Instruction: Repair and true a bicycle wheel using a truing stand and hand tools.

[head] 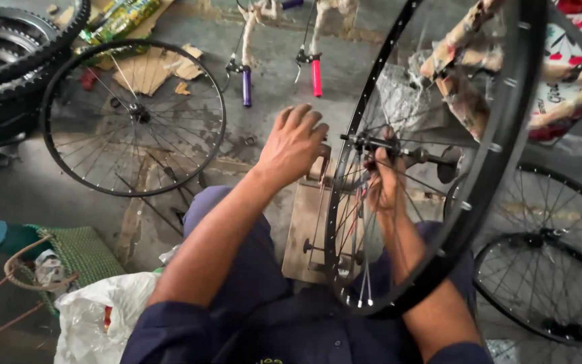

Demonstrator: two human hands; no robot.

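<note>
Nearby, a spoked wheel (133,118) lies flat; the upright rim (500,145) has its axle (399,149) pointing sideways, right hand (385,182) pinching spokes, left hand (294,145) resting loosely open.

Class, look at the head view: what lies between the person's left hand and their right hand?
In the head view, the black rim and spokes of the upright wheel stand between the left hand and the right hand, which reaches through the spokes by the hub.
</note>
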